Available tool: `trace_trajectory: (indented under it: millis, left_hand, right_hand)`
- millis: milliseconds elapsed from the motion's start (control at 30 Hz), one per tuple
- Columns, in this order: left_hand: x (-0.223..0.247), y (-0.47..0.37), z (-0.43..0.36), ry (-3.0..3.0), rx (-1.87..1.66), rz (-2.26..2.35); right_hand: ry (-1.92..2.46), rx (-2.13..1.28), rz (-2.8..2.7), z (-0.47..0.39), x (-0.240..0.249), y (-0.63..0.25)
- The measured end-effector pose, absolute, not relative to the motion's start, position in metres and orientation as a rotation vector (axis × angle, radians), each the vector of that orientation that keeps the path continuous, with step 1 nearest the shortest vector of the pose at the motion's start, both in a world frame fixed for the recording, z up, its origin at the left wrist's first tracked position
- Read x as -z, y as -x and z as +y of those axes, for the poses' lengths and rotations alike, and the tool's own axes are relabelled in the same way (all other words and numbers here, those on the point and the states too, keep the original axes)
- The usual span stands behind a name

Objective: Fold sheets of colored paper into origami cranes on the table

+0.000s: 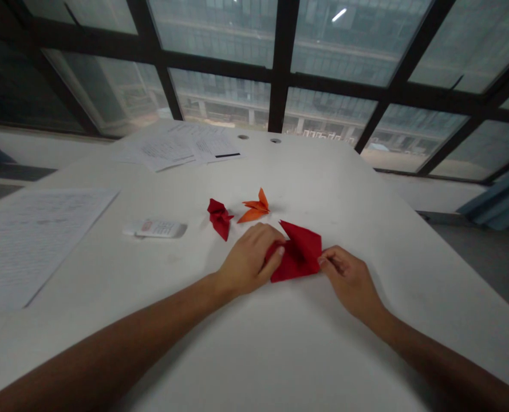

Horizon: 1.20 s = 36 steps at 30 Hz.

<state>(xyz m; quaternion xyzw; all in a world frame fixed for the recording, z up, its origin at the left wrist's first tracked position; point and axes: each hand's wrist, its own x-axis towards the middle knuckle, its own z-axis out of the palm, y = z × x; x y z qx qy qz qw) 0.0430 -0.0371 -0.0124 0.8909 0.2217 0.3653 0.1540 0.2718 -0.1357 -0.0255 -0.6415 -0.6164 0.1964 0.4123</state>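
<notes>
Between my hands is a sheet of red origami paper (pixel 299 260), partly folded, with one pointed flap standing up at its far side. My left hand (pixel 254 257) grips its left edge, thumb on top and the other fingers behind. At the right edge, my right hand (pixel 348 277) pinches the paper between thumb and forefinger. Just beyond my left hand lie a folded red paper figure (pixel 220 218) and an orange folded paper figure (pixel 256 207) with pointed wings.
A white tube (pixel 157 229) with printing lies left of the figures. Written sheets (pixel 35 240) cover the left side of the white table (pixel 254 355), and more papers (pixel 172 146) lie at the back. Dark-framed windows (pixel 280 74) stand behind the table.
</notes>
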Motion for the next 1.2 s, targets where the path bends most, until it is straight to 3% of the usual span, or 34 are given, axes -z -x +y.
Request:
trace_trajectory:
  millis: [200,600,867,1200]
  left_hand:
    - [0.013,-0.054,-0.053,-2.894,-0.671,0.430]
    - [-0.004,-0.040,-0.039,-2.886,-0.346,0.309]
    - [-0.004,-0.046,-0.047,-2.881,-0.348,0.456]
    - [0.008,-0.047,-0.049,-2.861,-0.438,0.571]
  right_hand:
    - [1.412,-0.862,-1.235,-0.133,0.029,-0.273]
    - [1.664,-0.472,-1.389,-0.113,0.027,-0.306]
    - [1.386,-0.745,-1.489,-0.120,0.029,-0.303]
    - [1.390,-0.046,-2.412,-0.130,0.019,-0.284]
